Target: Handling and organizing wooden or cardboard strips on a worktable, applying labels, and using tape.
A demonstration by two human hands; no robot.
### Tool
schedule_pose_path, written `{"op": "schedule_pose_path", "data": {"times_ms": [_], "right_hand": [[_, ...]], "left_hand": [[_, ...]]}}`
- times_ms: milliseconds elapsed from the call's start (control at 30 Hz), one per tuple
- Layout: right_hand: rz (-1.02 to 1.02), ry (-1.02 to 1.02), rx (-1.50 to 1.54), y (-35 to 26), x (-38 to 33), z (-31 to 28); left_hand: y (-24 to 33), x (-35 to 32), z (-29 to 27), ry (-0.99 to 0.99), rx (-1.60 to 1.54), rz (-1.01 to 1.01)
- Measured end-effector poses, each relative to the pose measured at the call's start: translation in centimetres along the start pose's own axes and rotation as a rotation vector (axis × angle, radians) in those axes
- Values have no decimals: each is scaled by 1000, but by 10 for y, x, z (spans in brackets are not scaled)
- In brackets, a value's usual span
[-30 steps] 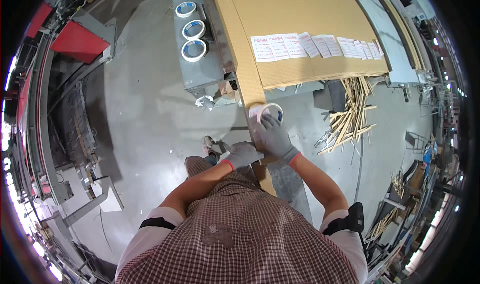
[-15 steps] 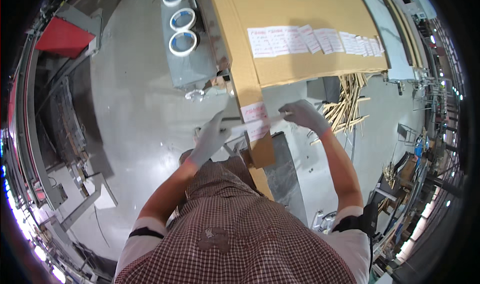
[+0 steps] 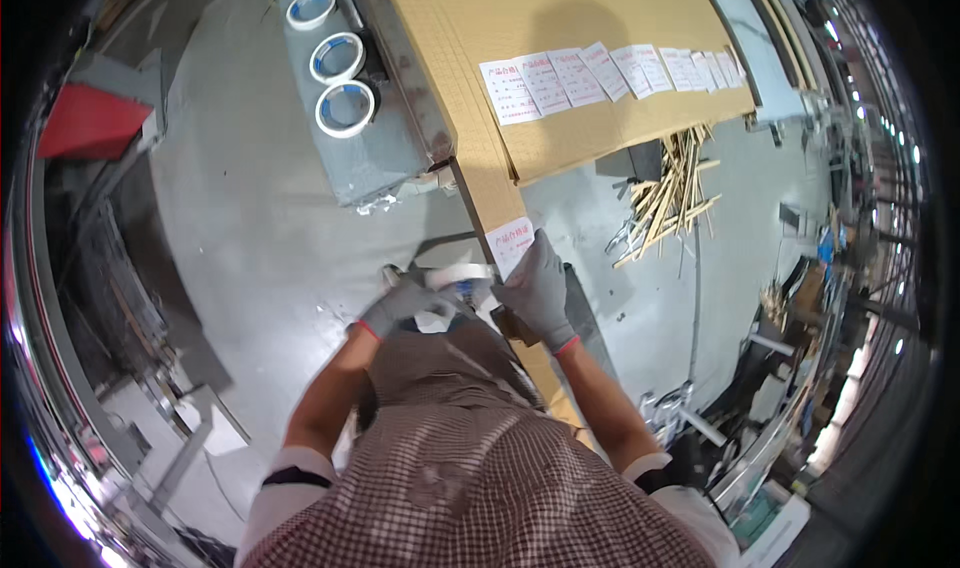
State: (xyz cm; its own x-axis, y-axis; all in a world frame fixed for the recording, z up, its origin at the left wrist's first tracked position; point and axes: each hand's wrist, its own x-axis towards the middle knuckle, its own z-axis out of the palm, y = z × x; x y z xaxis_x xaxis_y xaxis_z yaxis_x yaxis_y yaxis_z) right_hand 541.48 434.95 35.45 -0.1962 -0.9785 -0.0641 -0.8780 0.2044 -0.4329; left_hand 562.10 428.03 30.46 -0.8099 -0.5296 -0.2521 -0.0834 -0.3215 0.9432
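A narrow cardboard strip point(image 3: 492, 196) runs toward me from a large flat carton point(image 3: 590, 8). Near its close end lies a white paper label with red print point(image 3: 511, 245). My gloved right hand point(image 3: 540, 293) rests over the label's lower part and the strip, its thumb apart from the fingers. Just left of the strip is a roll of white tape with a blue core point(image 3: 462, 275). My gloved left hand point(image 3: 405, 306), blurred by motion, holds the roll's near left side. Its fingers are partly smeared, and the strip under my right hand is hidden.
Several similar labels point(image 3: 605, 73) lie in an overlapping row on the carton. Three tape rolls point(image 3: 346, 109) sit on a grey surface point(image 3: 370, 163) at the far left. Thin wooden sticks point(image 3: 668, 203) are piled right of the carton. A red panel point(image 3: 95, 123) stands at the left.
My right hand has moved left and down onto the label and strip. Both hands are closer together; the pale strip stretched between them no longer shows. The view has shifted slightly.
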Motion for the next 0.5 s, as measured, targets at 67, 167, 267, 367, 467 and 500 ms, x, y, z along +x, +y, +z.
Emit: {"op": "schedule_pose_path", "data": {"times_ms": [67, 167, 267, 367, 467, 500], "right_hand": [[69, -104, 482, 6, -18, -15], [381, -205, 1183, -59, 11, -93], [252, -109, 452, -55, 14, -89], [-278, -680, 235, -21, 61, -89], [-494, -614, -54, 33, 99, -62], [-551, -716, -368, 48, 113, -44]], "left_hand": [[57, 15, 47, -68, 295, 90], [20, 71, 60, 405, 742, 114], [-34, 65, 82, 367, 524, 105], [31, 52, 65, 388, 878, 87], [57, 44, 79, 331, 1032, 94], [53, 49, 83, 338, 1046, 85]]}}
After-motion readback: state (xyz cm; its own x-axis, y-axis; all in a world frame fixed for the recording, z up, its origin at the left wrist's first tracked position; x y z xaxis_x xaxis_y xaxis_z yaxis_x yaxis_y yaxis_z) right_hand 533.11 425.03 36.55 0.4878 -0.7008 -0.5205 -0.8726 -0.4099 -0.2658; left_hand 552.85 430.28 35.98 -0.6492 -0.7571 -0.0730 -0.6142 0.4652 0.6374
